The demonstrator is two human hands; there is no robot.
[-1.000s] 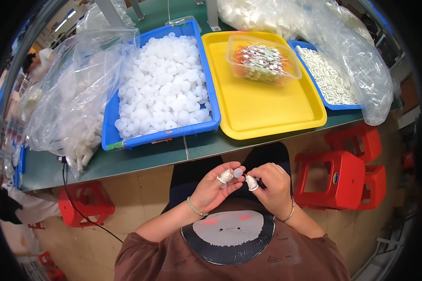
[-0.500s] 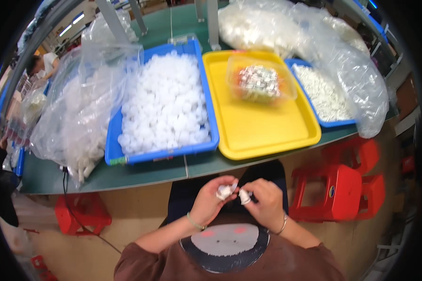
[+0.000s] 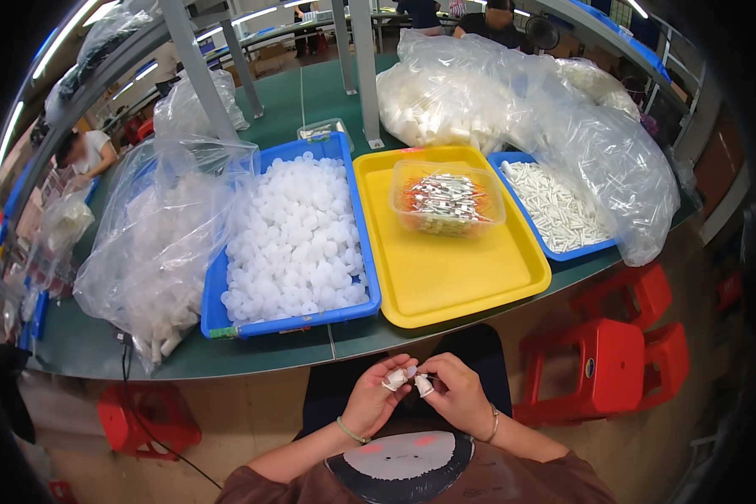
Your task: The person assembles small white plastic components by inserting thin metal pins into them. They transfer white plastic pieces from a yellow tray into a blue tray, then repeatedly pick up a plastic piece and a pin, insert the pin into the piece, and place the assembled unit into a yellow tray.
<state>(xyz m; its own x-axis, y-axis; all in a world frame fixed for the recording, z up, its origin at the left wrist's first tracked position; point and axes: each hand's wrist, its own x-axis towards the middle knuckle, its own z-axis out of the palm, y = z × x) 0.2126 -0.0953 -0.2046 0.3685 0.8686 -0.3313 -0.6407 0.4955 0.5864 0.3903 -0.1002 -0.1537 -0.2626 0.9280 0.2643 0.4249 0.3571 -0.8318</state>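
My left hand (image 3: pixel 373 398) and my right hand (image 3: pixel 459 395) meet over my lap, just in front of the table edge. Between the left thumb and fingers is a small translucent white piece (image 3: pixel 412 371), similar in look to those in the blue tray. A white wrap (image 3: pixel 395 380) covers the left thumb tip, and another white wrap (image 3: pixel 423 385) sits on the right thumb. My right fingers are pinched together against the translucent piece; whatever they grip is too small to make out.
On the green table (image 3: pixel 252 356) stand a blue tray (image 3: pixel 298 322) of translucent round pieces, a yellow tray (image 3: pixel 466 290) bearing a clear box (image 3: pixel 449 202), and a smaller blue tray (image 3: pixel 581 251) of white sticks. Plastic bags (image 3: pixel 155 244) flank them. Red stools (image 3: pixel 596 361) stand right.
The view has shifted, so the table and hands sit lower in the picture. My hands have come closer together, and the right fingers now meet the piece in the left hand.
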